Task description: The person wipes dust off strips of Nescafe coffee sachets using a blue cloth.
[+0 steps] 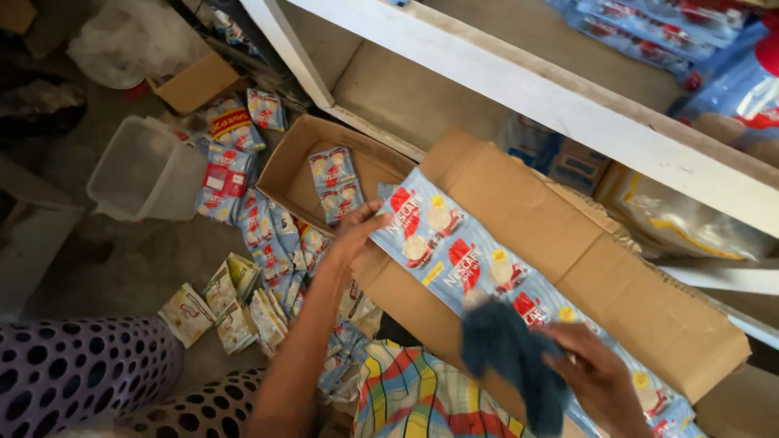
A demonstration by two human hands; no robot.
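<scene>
Cluttered concrete floor spreads beneath white wooden shelving (568, 105), and we work over a large brown cardboard flap (568, 243) that serves as our bench. Across that flap lies a long blue strip of joined sachets printed with red labels and cups (454, 251). Our left hand (357, 231) presses the strip's upper end at the flap's left edge, fingers spread flat on it and closed around nothing. Our right hand (596, 373), at the flap's lower side, clutches a dark blue cloth (511, 357) bunched against the strip. Left of the flap an open brown cardboard box (292, 174) holds two sachets; beyond it sits a clear plastic tub (142, 166), with more blue sachet strips (272, 235) and cream-coloured packets (231, 308) strewn on the floor. Risk, as we judge it: the strip overhangs the tilted flap, so a hard wipe could slide it off onto the floor, or tear it at a seam.
</scene>
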